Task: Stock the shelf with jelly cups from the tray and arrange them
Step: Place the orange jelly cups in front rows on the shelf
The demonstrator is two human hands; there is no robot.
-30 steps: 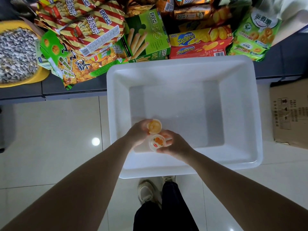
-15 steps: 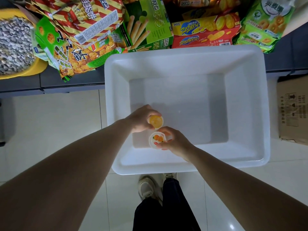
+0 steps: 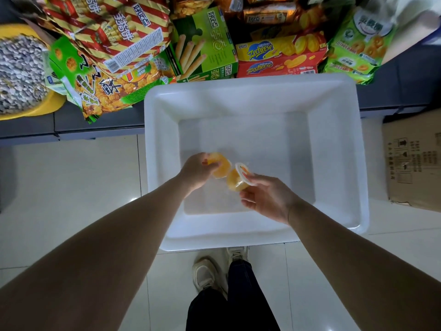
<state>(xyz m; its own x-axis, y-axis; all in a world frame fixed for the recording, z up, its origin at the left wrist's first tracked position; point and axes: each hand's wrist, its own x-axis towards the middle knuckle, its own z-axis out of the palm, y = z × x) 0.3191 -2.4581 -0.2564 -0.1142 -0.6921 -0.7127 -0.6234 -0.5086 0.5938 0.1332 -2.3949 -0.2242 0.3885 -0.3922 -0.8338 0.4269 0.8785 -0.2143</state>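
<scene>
Jelly cups, one (image 3: pixel 220 167) gripped in our left hand (image 3: pixel 196 170), one (image 3: pixel 237 177) in our right hand (image 3: pixel 267 199), over the white tray (image 3: pixel 334 151), pale tiled floor (image 3: pixel 71 187), dark shelf (image 3: pixel 31 127) of snack packs (image 3: pixel 114 44) ahead.

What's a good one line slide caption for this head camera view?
Left hand and right hand each lift an orange jelly cup from the white tray below snack-packed shelves.
</scene>
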